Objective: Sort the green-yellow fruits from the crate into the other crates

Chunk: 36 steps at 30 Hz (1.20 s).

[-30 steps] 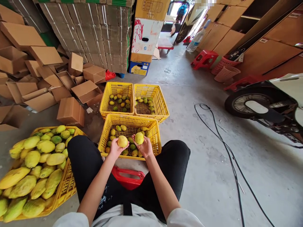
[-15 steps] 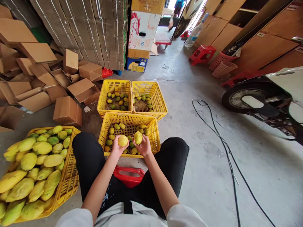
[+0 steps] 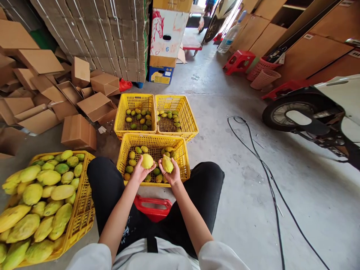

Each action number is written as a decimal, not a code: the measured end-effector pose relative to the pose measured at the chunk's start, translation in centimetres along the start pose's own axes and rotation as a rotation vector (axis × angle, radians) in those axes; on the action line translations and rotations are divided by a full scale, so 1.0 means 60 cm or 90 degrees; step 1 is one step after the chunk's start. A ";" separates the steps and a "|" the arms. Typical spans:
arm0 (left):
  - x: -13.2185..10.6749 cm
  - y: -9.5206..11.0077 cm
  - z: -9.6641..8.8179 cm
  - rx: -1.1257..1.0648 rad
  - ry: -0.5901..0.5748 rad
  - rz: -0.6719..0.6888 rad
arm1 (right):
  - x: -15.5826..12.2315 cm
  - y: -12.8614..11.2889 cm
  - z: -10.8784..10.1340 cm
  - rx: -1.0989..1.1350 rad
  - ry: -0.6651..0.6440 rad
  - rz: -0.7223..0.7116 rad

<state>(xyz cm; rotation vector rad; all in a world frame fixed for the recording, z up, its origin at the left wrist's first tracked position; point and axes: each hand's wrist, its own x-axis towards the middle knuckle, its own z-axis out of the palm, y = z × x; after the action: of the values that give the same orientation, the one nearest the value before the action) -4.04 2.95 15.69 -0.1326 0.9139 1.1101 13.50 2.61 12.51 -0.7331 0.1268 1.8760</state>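
My left hand (image 3: 140, 172) is closed round a smooth yellow papaya (image 3: 147, 161). A second yellow-green papaya (image 3: 168, 164), its pointed end tilted up, rests in the curled fingers of my right hand (image 3: 173, 174). Both hands are above the near yellow crate (image 3: 184, 155), side by side with a small gap between them. Inside that crate, loose papayas (image 3: 132, 162) lie along the left side, at the back and below my hands. At my left stands a full crate (image 3: 81, 210) heaped with larger yellow and green papayas (image 3: 48, 177).
Behind the near crate are two more yellow crates (image 3: 135, 132) (image 3: 194, 123) with some papayas inside. Cardboard boxes (image 3: 78, 131) are piled at left. A red stool (image 3: 153, 215) is beneath me. Black cable (image 3: 263, 165) and a motorbike wheel (image 3: 292, 112) are at right.
Both papayas have turned in my hands, the right one now showing its pointed end upward. My hands have opened slightly around them. The view has shifted a little.
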 end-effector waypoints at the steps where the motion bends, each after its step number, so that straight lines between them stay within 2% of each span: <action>1: 0.002 -0.004 -0.002 0.008 -0.010 0.004 | -0.001 -0.001 -0.002 0.016 -0.001 0.017; 4: 0.005 -0.018 -0.006 0.039 -0.036 -0.019 | 0.000 0.000 -0.008 0.065 -0.015 0.040; 9: 0.007 -0.030 0.004 0.051 -0.067 -0.068 | 0.012 0.003 -0.011 0.061 0.001 -0.007; 14: 0.009 -0.018 0.013 -0.027 -0.061 -0.056 | 0.019 -0.003 -0.007 0.062 -0.023 -0.033; 18: 0.009 -0.012 0.012 -0.038 -0.074 -0.046 | 0.016 -0.005 -0.001 0.084 -0.047 -0.067; 22: 0.007 -0.008 0.011 -0.035 -0.101 -0.047 | 0.012 -0.002 0.002 0.093 -0.059 -0.040; 28: 0.009 -0.011 0.009 0.004 -0.080 -0.072 | 0.015 0.004 -0.004 0.030 -0.050 0.005; 36: 0.020 -0.015 0.007 -0.051 -0.106 -0.030 | 0.020 0.000 -0.010 0.051 -0.074 -0.047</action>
<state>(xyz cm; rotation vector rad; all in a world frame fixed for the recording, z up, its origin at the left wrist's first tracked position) -2.90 3.60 14.85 -0.1249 0.7143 1.0973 13.46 3.33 11.39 -0.5653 0.0990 1.8270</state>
